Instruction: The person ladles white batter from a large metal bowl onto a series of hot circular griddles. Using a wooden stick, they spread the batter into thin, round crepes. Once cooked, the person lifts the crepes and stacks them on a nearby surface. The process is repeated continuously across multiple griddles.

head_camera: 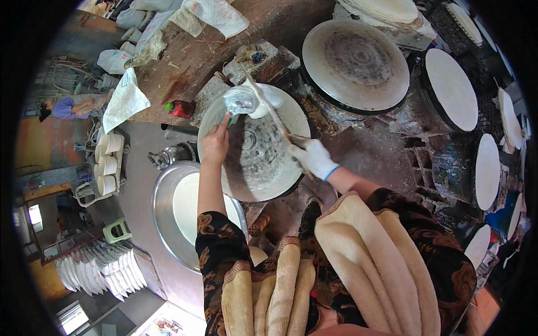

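Observation:
My bare left hand (215, 145) grips the green handle of a shiny, clear-looking scoop (238, 100) over the far side of a round griddle (277, 185). White batter (260, 111) lies beside the scoop, partly behind a long wooden stick (273, 112). My right hand (314, 157), in a white glove with a blue cuff, holds that stick near its lower end, slanting across the griddle's right side. Dark, mottled marks cover the griddle's middle. Below my left forearm, a wide metal basin (162, 214) contains pale batter (187, 201), partly hidden by the arm.
A red bottle (181, 108) with a green cap and a metal kettle (170, 154) are left of the griddle. More round griddles (357, 63) on stands curve along the right. A seated person (69, 108) and a green stool (117, 230) appear farther left.

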Motion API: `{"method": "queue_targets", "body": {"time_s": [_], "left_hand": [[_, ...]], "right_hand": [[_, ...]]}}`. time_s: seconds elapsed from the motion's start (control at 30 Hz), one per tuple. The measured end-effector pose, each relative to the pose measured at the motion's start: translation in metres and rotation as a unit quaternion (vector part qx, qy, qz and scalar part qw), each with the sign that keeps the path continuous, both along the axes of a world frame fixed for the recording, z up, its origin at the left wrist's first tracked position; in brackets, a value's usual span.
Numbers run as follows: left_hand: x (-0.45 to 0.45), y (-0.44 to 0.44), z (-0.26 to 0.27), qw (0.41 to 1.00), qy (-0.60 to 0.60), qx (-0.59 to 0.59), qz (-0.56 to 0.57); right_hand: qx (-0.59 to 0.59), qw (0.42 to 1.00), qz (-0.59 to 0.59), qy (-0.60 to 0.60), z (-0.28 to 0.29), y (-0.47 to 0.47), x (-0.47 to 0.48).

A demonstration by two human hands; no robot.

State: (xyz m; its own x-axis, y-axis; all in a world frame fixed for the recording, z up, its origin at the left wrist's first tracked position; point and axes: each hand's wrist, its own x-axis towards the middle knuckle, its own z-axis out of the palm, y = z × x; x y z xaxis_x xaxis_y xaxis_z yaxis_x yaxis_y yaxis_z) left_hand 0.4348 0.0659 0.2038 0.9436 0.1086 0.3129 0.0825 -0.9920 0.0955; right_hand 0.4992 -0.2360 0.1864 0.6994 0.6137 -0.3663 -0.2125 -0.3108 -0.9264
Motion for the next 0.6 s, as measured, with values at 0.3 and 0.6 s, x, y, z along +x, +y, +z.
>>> {"method": "queue_targets", "body": {"time_s": [0.3, 0.6], "left_hand": [[-0.074, 0.037, -0.018, 0.991, -0.013, -0.028, 0.133], [-0.08, 0.024, -0.026, 0.986, -0.045, -0.07, 0.146]], "right_hand": [[0.019, 0.999, 0.005, -0.046, 0.015, 0.015, -0.018], [-0.088, 0.994, 0.063, -0.001, 0.029, 0.029, -0.042]]}}
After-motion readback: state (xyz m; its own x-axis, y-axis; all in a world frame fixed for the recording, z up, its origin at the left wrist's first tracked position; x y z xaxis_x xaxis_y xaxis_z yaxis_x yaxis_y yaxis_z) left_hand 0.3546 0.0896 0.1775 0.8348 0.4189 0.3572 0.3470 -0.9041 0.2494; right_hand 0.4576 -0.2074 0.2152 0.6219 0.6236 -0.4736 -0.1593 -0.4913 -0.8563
